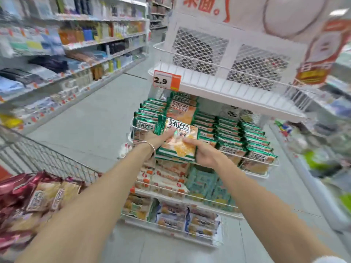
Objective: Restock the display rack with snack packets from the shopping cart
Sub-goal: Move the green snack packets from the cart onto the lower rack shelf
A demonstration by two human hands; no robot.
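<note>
A shop aisle, rack (237, 95) at one o'clock. The left hand (153, 138) and right hand (206, 154) grip a green packet (180, 141) by its sides over the rack's second tier. The cart (47, 158) at eight o'clock holds red packets (28, 196).

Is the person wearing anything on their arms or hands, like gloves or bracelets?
No gloves. The left hand and the right hand are bare, and so are both forearms. The left wrist has thin, pale metal bangles, round like rings. At the bottom corner, a bit of white sleeve shows on the right arm.
</note>
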